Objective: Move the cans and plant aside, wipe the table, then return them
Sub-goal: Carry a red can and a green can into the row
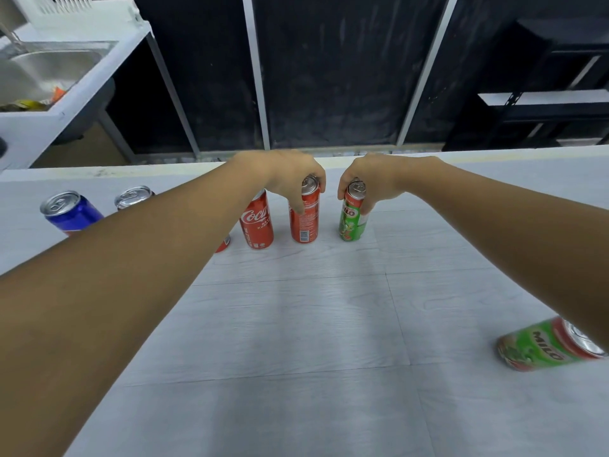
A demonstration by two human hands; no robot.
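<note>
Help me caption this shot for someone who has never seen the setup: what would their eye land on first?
Two bare forearms reach across the pale table, each hand gripping an upright can near the far edge: the left hand holds a red can, the right hand a green Milo can. A Coca-Cola can stands just left of them, a blue can further left, and a second Milo can sits at the near right.
</note>
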